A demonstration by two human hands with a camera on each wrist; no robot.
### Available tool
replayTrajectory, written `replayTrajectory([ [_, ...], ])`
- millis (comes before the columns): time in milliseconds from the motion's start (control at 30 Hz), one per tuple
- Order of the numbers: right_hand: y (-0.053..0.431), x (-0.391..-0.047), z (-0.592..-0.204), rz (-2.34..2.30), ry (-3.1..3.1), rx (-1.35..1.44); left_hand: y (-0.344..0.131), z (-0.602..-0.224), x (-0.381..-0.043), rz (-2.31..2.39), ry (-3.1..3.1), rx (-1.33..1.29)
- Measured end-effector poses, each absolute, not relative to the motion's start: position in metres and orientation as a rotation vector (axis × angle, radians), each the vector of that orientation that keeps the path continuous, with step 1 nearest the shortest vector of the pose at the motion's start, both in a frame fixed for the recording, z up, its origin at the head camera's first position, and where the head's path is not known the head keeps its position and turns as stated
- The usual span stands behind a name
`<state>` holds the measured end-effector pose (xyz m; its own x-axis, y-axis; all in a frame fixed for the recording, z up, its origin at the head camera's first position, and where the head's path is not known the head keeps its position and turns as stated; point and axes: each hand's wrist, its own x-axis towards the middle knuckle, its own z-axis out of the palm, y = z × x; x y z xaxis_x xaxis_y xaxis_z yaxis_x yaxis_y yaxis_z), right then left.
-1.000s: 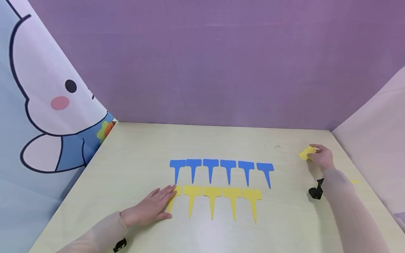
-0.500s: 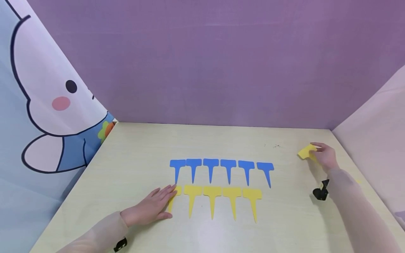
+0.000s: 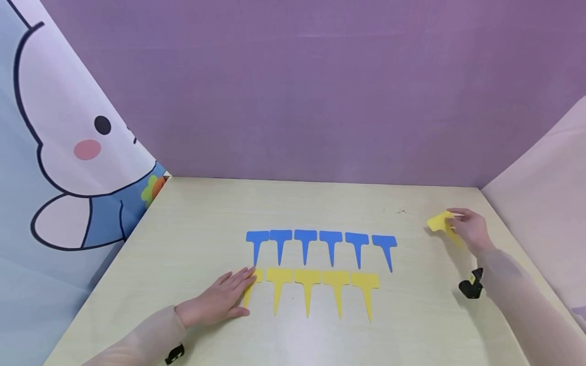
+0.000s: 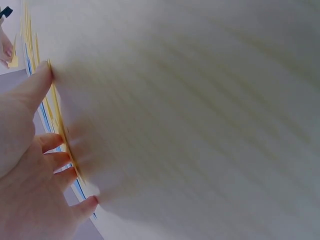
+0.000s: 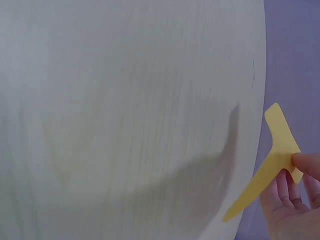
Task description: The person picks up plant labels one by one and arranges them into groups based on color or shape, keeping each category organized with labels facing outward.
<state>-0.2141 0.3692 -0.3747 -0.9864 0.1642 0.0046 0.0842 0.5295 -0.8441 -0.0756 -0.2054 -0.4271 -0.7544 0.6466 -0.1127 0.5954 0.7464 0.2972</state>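
Between thumb and fingers, my right hand (image 3: 471,230) pinches a yellow T-shaped plant label (image 3: 439,221) at the right of the table. In the right wrist view this label (image 5: 280,150) hangs above the surface, casting a shadow, its pointed stem angled down. My left hand (image 3: 217,301) lies with its fingers extended over the leftmost yellow plant label (image 3: 259,276), hiding part of it. That label ends a row of several yellow plant labels (image 3: 307,277), spaced side by side with stems toward me. Behind them runs a row of several blue plant labels (image 3: 305,235).
Everything lies on a pale wood-grain table (image 3: 329,203). A purple cloth wall (image 3: 311,91) rises at its back edge. On the left hangs a cartoon-printed cloth (image 3: 59,168), on the right a pale cloth (image 3: 545,203). Each wrist carries a black device (image 3: 471,284).
My right hand has shifted slightly, with the forearm swinging right, and the pinched yellow label has moved a little left, showing more of its stem. My left hand stays where it was.
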Motion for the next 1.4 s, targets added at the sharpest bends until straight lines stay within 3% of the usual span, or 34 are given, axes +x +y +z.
replayTrajectory([
  [300, 0.355, -0.199, -0.373, 1.524, -2.706, -0.141, -0.206, -0.429, -0.076, 0.358, 2.736, 0.98],
  [533, 0.364, -0.202, -0.392, 1.855, -2.551, -0.156, -0.206, -0.429, -0.076, 0.349, 2.746, 0.984],
  [867, 0.327, -0.171, -0.37, 1.742, -2.735, -0.157, -0.206, -0.431, -0.078, 0.358, 2.727, 0.978],
  [1400, 0.303, -0.147, -0.373, 1.871, -2.762, -0.209, -0.206, -0.429, -0.077, 0.376, 2.725, 0.974],
])
